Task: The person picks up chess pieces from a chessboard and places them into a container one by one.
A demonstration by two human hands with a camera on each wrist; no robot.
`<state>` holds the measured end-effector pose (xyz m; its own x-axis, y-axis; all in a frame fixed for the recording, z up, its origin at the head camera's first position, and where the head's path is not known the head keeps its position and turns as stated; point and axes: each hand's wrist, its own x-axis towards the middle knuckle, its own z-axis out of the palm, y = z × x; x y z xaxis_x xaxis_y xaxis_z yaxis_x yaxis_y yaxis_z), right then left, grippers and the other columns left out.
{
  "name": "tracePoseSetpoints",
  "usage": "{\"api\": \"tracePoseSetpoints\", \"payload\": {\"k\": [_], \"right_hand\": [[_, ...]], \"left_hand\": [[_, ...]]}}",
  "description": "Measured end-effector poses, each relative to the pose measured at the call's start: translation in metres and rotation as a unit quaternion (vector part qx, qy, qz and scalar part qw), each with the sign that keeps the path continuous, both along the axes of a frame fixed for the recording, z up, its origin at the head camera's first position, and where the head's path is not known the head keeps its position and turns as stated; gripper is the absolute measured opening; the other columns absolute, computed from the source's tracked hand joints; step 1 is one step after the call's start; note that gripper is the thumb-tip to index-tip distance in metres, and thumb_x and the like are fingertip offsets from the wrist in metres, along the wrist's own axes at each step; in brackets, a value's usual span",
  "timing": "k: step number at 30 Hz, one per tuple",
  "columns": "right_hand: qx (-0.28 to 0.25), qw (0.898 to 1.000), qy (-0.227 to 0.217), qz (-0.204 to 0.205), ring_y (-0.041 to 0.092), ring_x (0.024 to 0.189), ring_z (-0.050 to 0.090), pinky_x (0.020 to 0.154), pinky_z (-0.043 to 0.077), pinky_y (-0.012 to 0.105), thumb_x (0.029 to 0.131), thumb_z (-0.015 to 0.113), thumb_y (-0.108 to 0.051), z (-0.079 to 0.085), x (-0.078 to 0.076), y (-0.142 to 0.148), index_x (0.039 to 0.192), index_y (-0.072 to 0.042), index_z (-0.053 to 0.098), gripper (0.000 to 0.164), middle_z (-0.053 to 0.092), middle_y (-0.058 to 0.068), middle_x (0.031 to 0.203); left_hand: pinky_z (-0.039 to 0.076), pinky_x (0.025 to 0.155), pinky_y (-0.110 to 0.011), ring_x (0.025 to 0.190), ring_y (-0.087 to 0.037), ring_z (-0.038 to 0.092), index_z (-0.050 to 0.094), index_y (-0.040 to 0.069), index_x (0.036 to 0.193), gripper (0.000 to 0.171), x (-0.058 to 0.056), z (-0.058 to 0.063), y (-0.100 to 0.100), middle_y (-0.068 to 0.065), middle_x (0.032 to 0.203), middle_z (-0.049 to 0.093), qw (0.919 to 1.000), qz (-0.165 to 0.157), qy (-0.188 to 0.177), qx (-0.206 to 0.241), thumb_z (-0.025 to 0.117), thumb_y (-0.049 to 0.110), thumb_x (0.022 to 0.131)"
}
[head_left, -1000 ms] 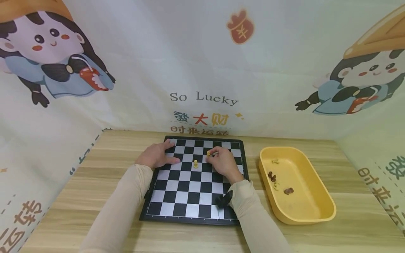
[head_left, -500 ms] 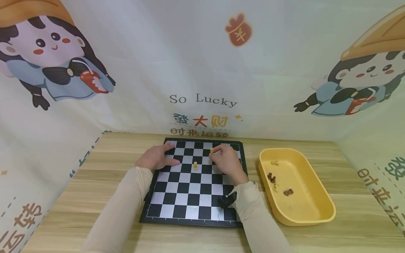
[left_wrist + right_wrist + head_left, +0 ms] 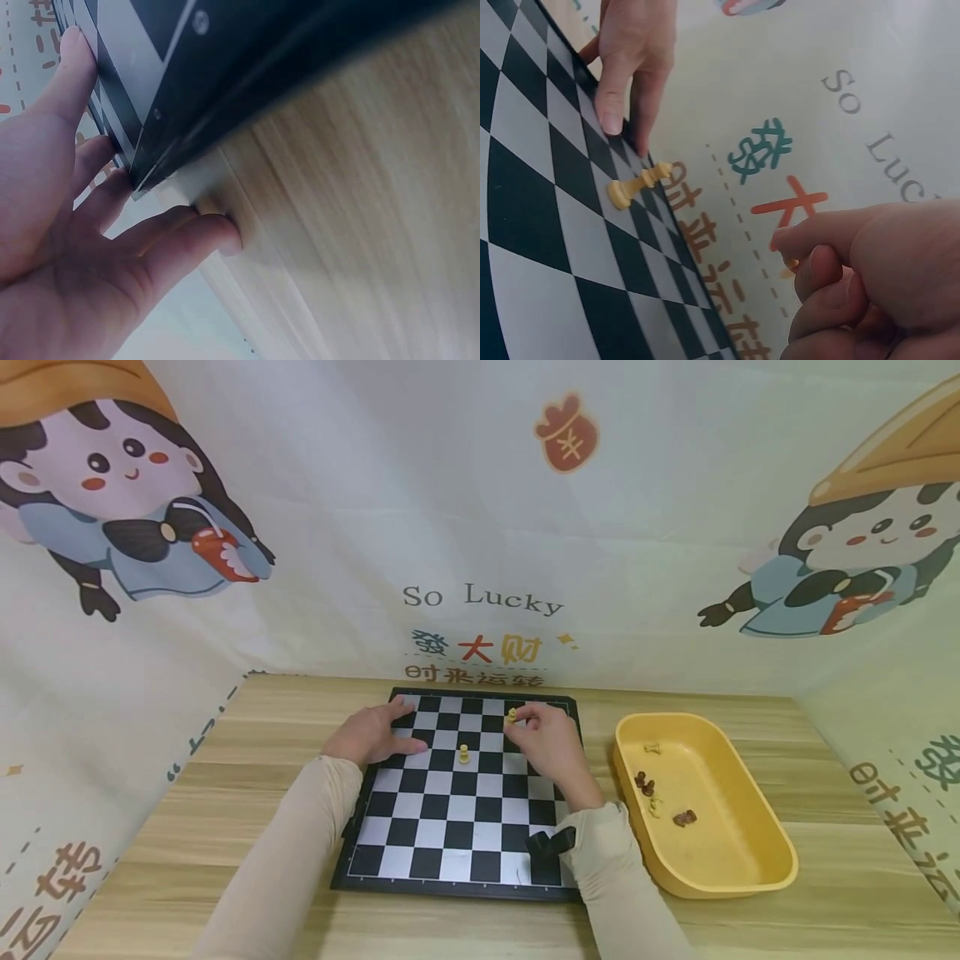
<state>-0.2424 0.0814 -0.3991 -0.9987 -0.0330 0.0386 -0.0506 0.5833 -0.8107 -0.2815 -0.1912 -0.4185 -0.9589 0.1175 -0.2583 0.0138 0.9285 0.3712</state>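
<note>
A black-and-white chessboard (image 3: pixel 431 793) lies on the wooden table. My left hand (image 3: pixel 365 735) rests at its far left side, thumb on the squares; in the left wrist view, some straight fingers (image 3: pixel 191 247) reach past the board's edge by the table. My right hand (image 3: pixel 551 739) pinches a small yellow chess piece (image 3: pixel 512 715) between thumb and index finger over the far right squares. Most of that piece is hidden by the fingers in the right wrist view. Another yellow chess piece (image 3: pixel 464 754) stands upright near the board's middle, also plain in the right wrist view (image 3: pixel 637 186).
Right of the board stands a yellow plastic tub (image 3: pixel 780 860). Several yellow and brown chess pieces (image 3: pixel 685 818) lie in it, mostly along its left side. A printed cloth (image 3: pixel 480 527) hangs behind the table. A black device (image 3: pixel 551 842) is by the right wrist.
My right hand has shifted to the right and slightly farther away, carrying the pinched chess piece across the board. The left hand and the standing piece have kept their places.
</note>
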Motion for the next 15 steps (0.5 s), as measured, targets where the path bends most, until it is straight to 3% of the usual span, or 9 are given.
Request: {"api": "tracePoseSetpoints", "payload": {"k": [15], "right_hand": [[-0.008,1.000,0.019,0.003,0.015,0.055,0.043,0.051,0.035,0.025,0.095,0.070,-0.022,0.020,0.016,0.027,0.118,-0.005,0.068,0.028,0.048,-0.001,0.067]], "left_hand": [[0.029,0.125,-0.057,0.154,-0.043,0.028,0.035,0.016,0.160,0.089,-0.001,-0.002,0.001,-0.011,0.170,0.024,1.0000,0.003,0.002,0.002,0.076,0.050,0.088]]}}
